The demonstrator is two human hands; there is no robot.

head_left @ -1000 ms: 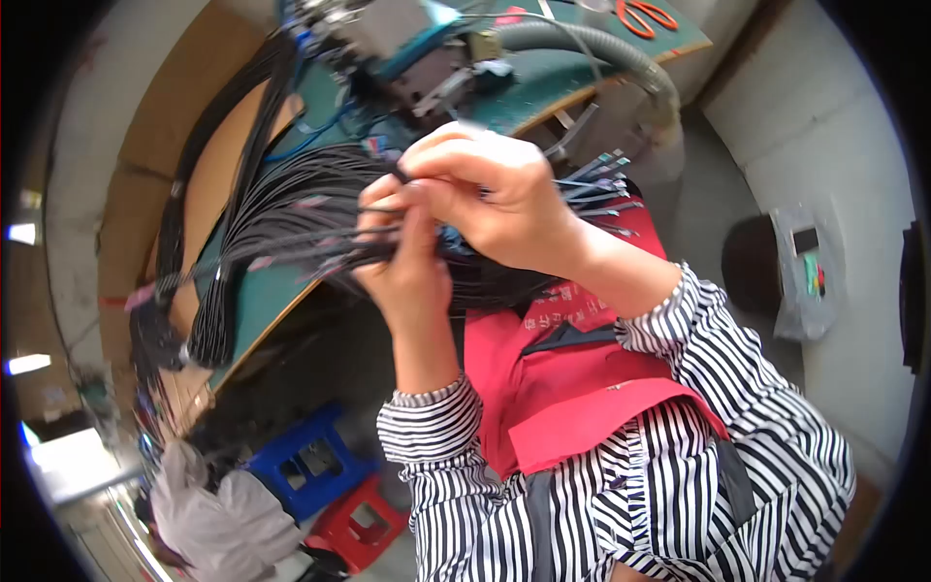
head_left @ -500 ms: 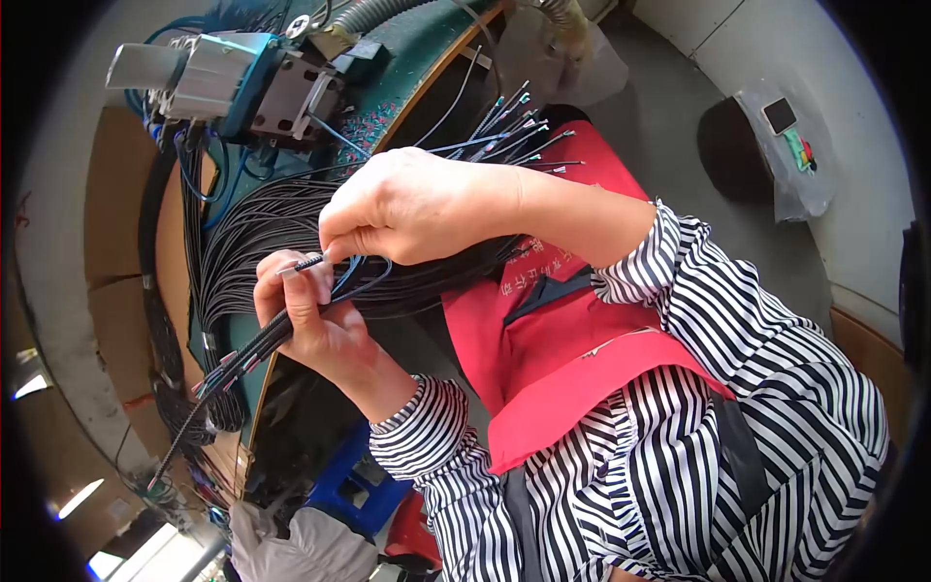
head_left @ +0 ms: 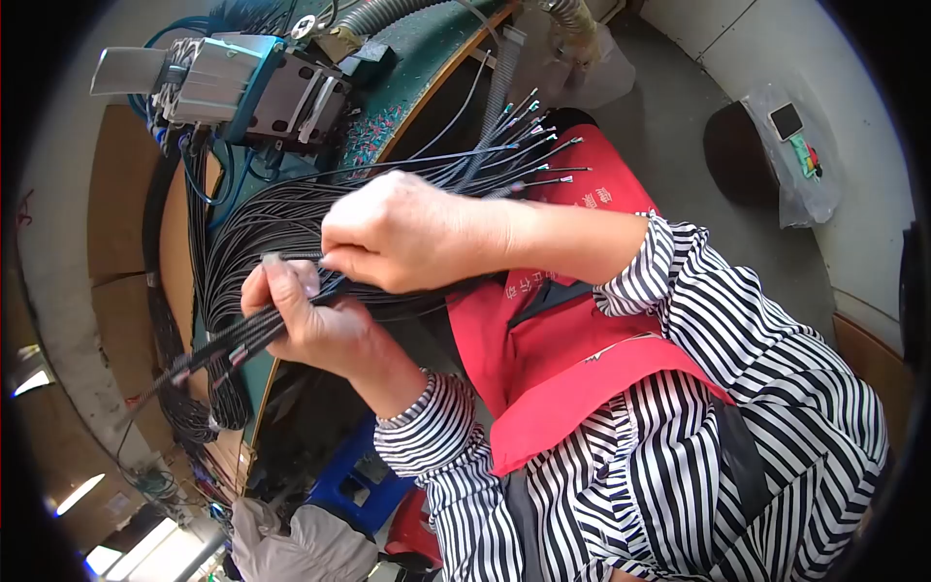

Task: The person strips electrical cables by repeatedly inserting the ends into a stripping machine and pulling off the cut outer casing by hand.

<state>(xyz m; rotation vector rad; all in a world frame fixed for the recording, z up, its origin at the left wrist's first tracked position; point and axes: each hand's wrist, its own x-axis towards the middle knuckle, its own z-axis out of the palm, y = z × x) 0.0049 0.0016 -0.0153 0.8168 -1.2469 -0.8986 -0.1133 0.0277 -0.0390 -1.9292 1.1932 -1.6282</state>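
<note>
My left hand [head_left: 315, 325] is closed around several thin black cables [head_left: 228, 349], whose ends stick out toward the lower left. Just above it, my right hand [head_left: 393, 233] is pinched on a black cable [head_left: 308, 258] that runs across to the left thumb and forefinger. The right fingers partly hide the pinched section, so its tip is hard to make out. Beneath both hands lies a large bundle of black cables [head_left: 257, 228]. Its stripped ends, with small coloured wires [head_left: 533, 121], fan out over the red apron [head_left: 621, 179] on my lap.
A machine with a blue-edged metal housing [head_left: 281, 92] stands on the green bench [head_left: 427, 73], near scattered wire scraps [head_left: 373, 131]. A grey corrugated hose [head_left: 388, 12] passes behind. A dark stool [head_left: 737, 155] with a plastic bag is at right; a blue stool [head_left: 354, 485] sits below.
My right hand has shifted slightly downward, still pinched. The cables in my left hand have swung and blur at their lower ends. The whole view has shifted a little.
</note>
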